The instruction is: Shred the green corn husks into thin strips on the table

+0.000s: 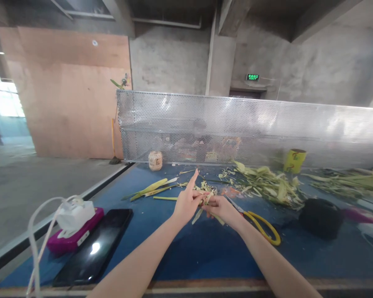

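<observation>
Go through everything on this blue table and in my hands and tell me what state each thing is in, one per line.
left hand: pinching the leaf strips, index finger out
right hand: gripping the leaf strips
leaf strips: bunched between both hands
scissors: lying flat by the right wrist
phone: face up, screen dark
leaf scraps: piled loose
yellow cup: upright

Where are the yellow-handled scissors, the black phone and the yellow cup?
scissors (264, 227), head view, on the yellow handle loop.
phone (96, 244), head view, middle of the dark screen.
yellow cup (294, 160), head view, on its side wall.
</observation>
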{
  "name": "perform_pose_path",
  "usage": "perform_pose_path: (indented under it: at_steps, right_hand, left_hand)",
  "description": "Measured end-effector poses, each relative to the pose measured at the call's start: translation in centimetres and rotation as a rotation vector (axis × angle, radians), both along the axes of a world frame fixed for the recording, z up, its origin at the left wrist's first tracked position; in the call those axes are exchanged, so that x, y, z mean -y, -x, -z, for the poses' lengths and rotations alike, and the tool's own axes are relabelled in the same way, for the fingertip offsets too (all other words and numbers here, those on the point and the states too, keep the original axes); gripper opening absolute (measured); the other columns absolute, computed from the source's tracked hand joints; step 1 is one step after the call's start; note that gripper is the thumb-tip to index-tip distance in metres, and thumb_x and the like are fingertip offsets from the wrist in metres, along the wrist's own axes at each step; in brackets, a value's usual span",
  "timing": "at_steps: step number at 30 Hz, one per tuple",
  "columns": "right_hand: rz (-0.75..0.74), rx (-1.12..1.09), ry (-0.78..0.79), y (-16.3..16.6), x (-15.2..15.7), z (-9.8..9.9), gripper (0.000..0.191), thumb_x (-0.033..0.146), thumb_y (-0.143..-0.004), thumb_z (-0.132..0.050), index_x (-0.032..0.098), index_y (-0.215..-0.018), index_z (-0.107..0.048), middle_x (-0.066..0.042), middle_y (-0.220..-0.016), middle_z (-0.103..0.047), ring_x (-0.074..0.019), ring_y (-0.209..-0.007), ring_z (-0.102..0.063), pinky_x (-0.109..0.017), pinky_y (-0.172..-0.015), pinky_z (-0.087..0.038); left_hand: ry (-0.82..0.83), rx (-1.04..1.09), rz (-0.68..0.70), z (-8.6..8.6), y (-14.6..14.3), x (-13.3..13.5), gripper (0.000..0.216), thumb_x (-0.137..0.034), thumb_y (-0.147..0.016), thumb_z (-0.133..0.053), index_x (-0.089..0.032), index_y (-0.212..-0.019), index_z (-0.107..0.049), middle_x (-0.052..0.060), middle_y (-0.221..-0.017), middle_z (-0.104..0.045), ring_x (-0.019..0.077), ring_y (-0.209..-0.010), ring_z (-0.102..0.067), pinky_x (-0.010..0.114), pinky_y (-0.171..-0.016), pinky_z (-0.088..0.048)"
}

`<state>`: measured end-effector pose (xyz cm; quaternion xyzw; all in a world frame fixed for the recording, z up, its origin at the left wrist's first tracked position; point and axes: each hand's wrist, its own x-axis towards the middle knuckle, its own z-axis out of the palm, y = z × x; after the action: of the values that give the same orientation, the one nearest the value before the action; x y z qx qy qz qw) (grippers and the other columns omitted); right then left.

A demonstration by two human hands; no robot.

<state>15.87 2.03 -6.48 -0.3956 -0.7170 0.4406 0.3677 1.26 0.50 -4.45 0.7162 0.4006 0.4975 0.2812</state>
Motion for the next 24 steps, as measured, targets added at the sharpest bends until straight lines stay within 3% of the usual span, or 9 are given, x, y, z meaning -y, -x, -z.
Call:
perform_pose_path:
  at_steps: [3, 6, 8, 10, 13, 17, 24]
  right_hand:
    - [0.056, 0.007, -0.118, -0.2, -0.6, 0.4, 0.019, 0.032, -0.064, -0.057, 0.015, -0.072, -0.06, 0.003, -0.049, -0.053, -0.0105, -0.044, -0.049, -0.023, -0.048, -0.039]
    - [0.13, 0.016, -0.2, -0.5, -1.0, 0.3, 0.019, 0.032, -0.065, -0.056, 0.015, -0.074, -0.06, 0.002, -0.048, -0.052, -0.0123, -0.046, -0.051, -0.024, -0.049, -0.04]
    - [0.151, 0.012, -0.235, -0.7, -1.2, 0.2, 0.02, 0.033, -0.067, -0.055, 0.015, -0.074, -0.059, 0.002, -0.049, -0.052, -0.0125, -0.047, -0.051, -0.024, -0.05, -0.04]
    - [0.175, 0.0, -0.259, -0.8, -1.2, 0.0, 0.019, 0.034, -0.068, -0.055, 0.016, -0.071, -0.058, 0.002, -0.05, -0.051, -0.0117, -0.046, -0.05, -0.023, -0.048, -0.039]
    - [0.194, -0.017, -0.281, -0.9, -1.0, -0.3, 0.017, 0.033, -0.068, -0.054, 0.016, -0.068, -0.055, 0.003, -0.05, -0.049, -0.0101, -0.045, -0.047, -0.022, -0.047, -0.038]
    - [0.185, -0.038, -0.286, -0.8, -0.6, -0.7, 0.016, 0.031, -0.071, -0.05, 0.016, -0.068, -0.053, 0.003, -0.051, -0.049, -0.0098, -0.045, -0.046, -0.022, -0.048, -0.037]
    - [0.192, -0.079, -0.292, -0.8, -0.4, -1.2, 0.018, 0.032, -0.072, -0.048, 0.016, -0.066, -0.053, 0.003, -0.05, -0.048, -0.0103, -0.047, -0.045, -0.022, -0.049, -0.035]
  left_hand:
    - [0.062, 0.12, 0.041, 0.2, 0.2, -0.8, 0.084, -0.021, -0.072, -0.052, -0.018, -0.134, 0.005, 0.008, -0.09, -0.066, 0.0145, -0.073, -0.061, 0.028, -0.07, -0.044]
    - [0.128, 0.118, 0.066, 0.5, 0.8, -1.5, 0.088, -0.023, -0.068, -0.057, -0.02, -0.134, 0.002, 0.014, -0.117, -0.052, 0.0146, -0.08, -0.059, 0.029, -0.072, -0.043]
    - [0.159, 0.038, 0.103, 0.7, 1.0, -1.6, 0.088, -0.025, -0.065, -0.06, -0.015, -0.134, -0.006, 0.014, -0.107, -0.058, 0.0166, -0.085, -0.057, 0.028, -0.071, -0.042]
    - [0.173, -0.025, 0.152, 0.8, 1.0, -1.5, 0.086, -0.026, -0.066, -0.059, -0.013, -0.133, -0.007, 0.008, -0.085, -0.064, 0.0154, -0.072, -0.057, 0.027, -0.064, -0.041]
    - [0.221, -0.01, 0.194, 0.6, 0.5, -1.1, 0.087, -0.028, -0.067, -0.058, -0.01, -0.133, -0.004, -0.001, -0.062, -0.059, 0.0114, -0.057, -0.051, 0.025, -0.057, -0.038]
    - [0.306, 0.1, 0.257, 0.4, 0.1, -0.8, 0.092, -0.029, -0.067, -0.059, -0.008, -0.132, 0.002, -0.002, -0.063, -0.056, 0.0096, -0.057, -0.049, 0.023, -0.057, -0.037]
    - [0.264, 0.15, 0.325, 0.6, -0.2, -1.1, 0.091, -0.027, -0.065, -0.062, -0.009, -0.132, -0.003, -0.007, -0.051, -0.049, 0.0088, -0.051, -0.048, 0.025, -0.056, -0.038]
